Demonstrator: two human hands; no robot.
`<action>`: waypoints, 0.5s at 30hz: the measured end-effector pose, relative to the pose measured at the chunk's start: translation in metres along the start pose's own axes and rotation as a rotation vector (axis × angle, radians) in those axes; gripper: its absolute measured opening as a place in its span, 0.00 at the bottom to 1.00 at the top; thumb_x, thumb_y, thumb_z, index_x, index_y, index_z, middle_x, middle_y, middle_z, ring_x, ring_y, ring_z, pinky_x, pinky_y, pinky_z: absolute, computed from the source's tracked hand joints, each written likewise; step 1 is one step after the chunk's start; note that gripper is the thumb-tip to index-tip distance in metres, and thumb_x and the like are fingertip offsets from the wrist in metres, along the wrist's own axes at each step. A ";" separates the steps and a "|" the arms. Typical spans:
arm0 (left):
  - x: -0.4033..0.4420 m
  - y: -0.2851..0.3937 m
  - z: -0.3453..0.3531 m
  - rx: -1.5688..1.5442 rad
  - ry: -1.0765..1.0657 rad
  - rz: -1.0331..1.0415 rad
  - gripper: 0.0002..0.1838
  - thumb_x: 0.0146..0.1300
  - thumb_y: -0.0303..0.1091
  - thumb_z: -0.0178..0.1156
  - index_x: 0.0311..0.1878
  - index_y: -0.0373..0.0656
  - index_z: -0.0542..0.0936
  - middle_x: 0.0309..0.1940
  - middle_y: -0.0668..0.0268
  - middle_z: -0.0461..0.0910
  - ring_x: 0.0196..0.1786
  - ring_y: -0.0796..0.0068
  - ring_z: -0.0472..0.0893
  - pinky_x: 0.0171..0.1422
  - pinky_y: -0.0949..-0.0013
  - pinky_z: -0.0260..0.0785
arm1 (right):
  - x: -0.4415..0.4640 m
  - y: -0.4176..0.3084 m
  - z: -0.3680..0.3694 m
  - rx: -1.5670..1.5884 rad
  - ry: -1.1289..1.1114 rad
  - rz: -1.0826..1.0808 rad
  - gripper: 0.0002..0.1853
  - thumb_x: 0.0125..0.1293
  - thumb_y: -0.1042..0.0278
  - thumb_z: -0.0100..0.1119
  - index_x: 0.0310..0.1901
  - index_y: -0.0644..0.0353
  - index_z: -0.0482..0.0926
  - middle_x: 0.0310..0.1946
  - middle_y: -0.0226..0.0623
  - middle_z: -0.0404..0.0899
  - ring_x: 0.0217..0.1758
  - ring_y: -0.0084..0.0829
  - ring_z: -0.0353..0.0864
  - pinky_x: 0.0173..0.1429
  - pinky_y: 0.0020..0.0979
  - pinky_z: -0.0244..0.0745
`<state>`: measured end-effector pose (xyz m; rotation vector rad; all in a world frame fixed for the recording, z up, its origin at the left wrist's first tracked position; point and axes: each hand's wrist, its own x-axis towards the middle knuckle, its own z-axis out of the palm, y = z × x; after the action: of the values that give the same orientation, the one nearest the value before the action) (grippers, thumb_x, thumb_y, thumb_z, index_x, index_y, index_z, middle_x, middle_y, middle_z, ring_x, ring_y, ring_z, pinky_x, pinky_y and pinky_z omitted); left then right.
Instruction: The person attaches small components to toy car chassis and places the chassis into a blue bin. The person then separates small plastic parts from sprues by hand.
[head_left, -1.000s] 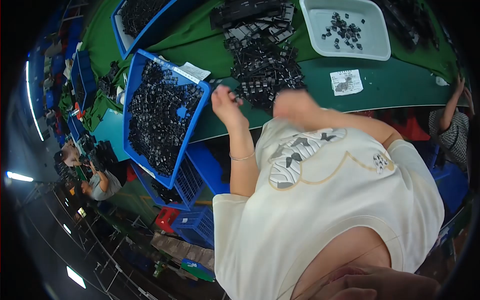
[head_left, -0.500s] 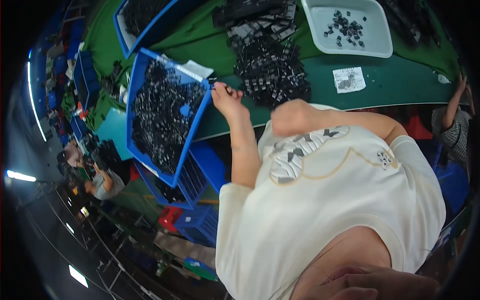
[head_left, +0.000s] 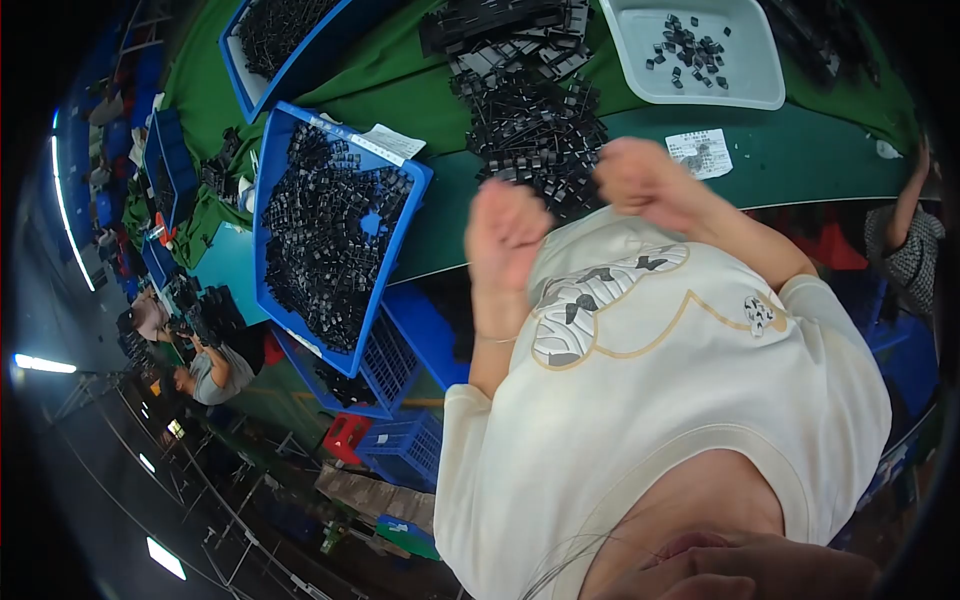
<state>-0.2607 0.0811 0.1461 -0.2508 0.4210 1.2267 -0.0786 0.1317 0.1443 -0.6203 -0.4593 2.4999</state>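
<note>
My left hand [head_left: 508,232] is raised in front of my shirt, at the near edge of the green table. Its fingers are curled and blurred, and anything inside them is hidden. Close by on the right, my right hand [head_left: 645,178] is closed with its fingers folded in; its contents do not show either. Just beyond both hands lies a heap of small black plastic parts [head_left: 535,130]. To the left, a blue bin [head_left: 408,225] full of similar black parts [head_left: 325,240] stands tilted at the table edge.
A white tray [head_left: 690,97] with several small black pieces stands at the back right, near a paper slip [head_left: 712,160]. Another blue bin [head_left: 262,95] is at the back left. Blue crates [head_left: 400,445] stand below. Other people [head_left: 215,372] are at the left and right edges.
My left hand has moved right, away from the blue bin's rim, where it pinched a small dark part. My right hand has moved up and right, over the table edge.
</note>
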 end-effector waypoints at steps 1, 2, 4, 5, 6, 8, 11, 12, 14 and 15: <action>-0.006 0.010 0.000 0.063 -0.103 0.070 0.19 0.62 0.36 0.37 0.14 0.49 0.57 0.09 0.75 0.53 0.11 0.85 0.52 0.18 0.79 0.47 | -0.012 -0.013 -0.005 0.057 -0.154 -0.075 0.22 0.63 0.57 0.37 0.12 0.52 0.55 0.09 0.23 0.50 0.12 0.15 0.45 0.17 0.20 0.42; -0.009 0.007 -0.001 0.177 -0.055 0.071 0.19 0.62 0.37 0.37 0.14 0.49 0.56 0.09 0.75 0.53 0.12 0.85 0.53 0.19 0.79 0.47 | -0.017 -0.013 -0.009 0.181 -0.310 -0.065 0.16 0.62 0.60 0.40 0.19 0.57 0.66 0.13 0.23 0.59 0.16 0.13 0.53 0.20 0.17 0.46; -0.013 -0.008 0.001 0.500 0.047 0.094 0.19 0.62 0.38 0.38 0.14 0.48 0.56 0.09 0.74 0.54 0.13 0.84 0.53 0.19 0.79 0.47 | -0.012 0.002 -0.006 -0.222 -0.155 -0.088 0.15 0.62 0.61 0.40 0.20 0.58 0.66 0.15 0.23 0.60 0.16 0.13 0.52 0.20 0.17 0.46; -0.009 -0.015 0.002 0.717 0.080 0.126 0.19 0.62 0.39 0.38 0.14 0.48 0.56 0.10 0.74 0.54 0.13 0.84 0.53 0.19 0.79 0.47 | -0.005 0.006 -0.006 -0.436 -0.081 -0.109 0.15 0.62 0.61 0.40 0.20 0.58 0.66 0.16 0.23 0.61 0.17 0.13 0.52 0.20 0.17 0.46; -0.005 -0.018 0.003 0.932 0.115 0.163 0.19 0.62 0.39 0.39 0.14 0.47 0.56 0.10 0.74 0.55 0.14 0.84 0.54 0.20 0.79 0.47 | -0.001 0.007 -0.006 -0.473 -0.033 -0.002 0.15 0.60 0.59 0.41 0.21 0.59 0.65 0.17 0.28 0.61 0.18 0.15 0.54 0.21 0.18 0.48; -0.006 -0.020 0.005 1.230 0.181 0.146 0.19 0.62 0.40 0.40 0.15 0.46 0.57 0.11 0.73 0.56 0.15 0.84 0.54 0.20 0.79 0.46 | 0.003 0.013 -0.010 -0.476 -0.011 0.068 0.13 0.61 0.59 0.41 0.23 0.58 0.65 0.18 0.27 0.61 0.19 0.15 0.54 0.21 0.17 0.49; -0.009 -0.022 0.003 1.438 0.192 0.131 0.19 0.62 0.40 0.41 0.15 0.45 0.60 0.11 0.73 0.58 0.16 0.85 0.55 0.20 0.79 0.47 | 0.008 0.020 -0.006 -0.552 0.016 0.101 0.13 0.62 0.58 0.40 0.25 0.56 0.64 0.18 0.24 0.60 0.19 0.14 0.54 0.21 0.17 0.49; -0.009 -0.024 0.006 1.487 0.183 0.109 0.19 0.62 0.40 0.41 0.15 0.45 0.60 0.11 0.73 0.58 0.16 0.85 0.55 0.20 0.79 0.47 | 0.010 0.024 -0.005 -0.560 0.037 0.094 0.13 0.62 0.58 0.41 0.24 0.56 0.64 0.17 0.23 0.60 0.18 0.13 0.54 0.21 0.17 0.48; -0.007 -0.027 0.006 1.490 0.178 0.068 0.19 0.62 0.40 0.40 0.15 0.45 0.58 0.10 0.73 0.58 0.15 0.84 0.55 0.19 0.77 0.47 | 0.010 0.024 -0.001 -0.541 0.050 0.132 0.14 0.62 0.58 0.41 0.23 0.55 0.64 0.16 0.22 0.59 0.18 0.13 0.53 0.20 0.17 0.47; -0.007 -0.026 0.002 1.370 0.109 0.054 0.19 0.62 0.39 0.40 0.15 0.45 0.60 0.10 0.74 0.57 0.14 0.85 0.54 0.19 0.77 0.47 | 0.008 0.024 -0.003 -0.459 -0.004 0.142 0.14 0.62 0.57 0.41 0.23 0.55 0.63 0.16 0.22 0.58 0.17 0.13 0.53 0.20 0.17 0.47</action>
<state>-0.2373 0.0675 0.1500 0.8724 1.2530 0.7479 -0.0934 0.1170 0.1287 -0.8451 -1.0398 2.5391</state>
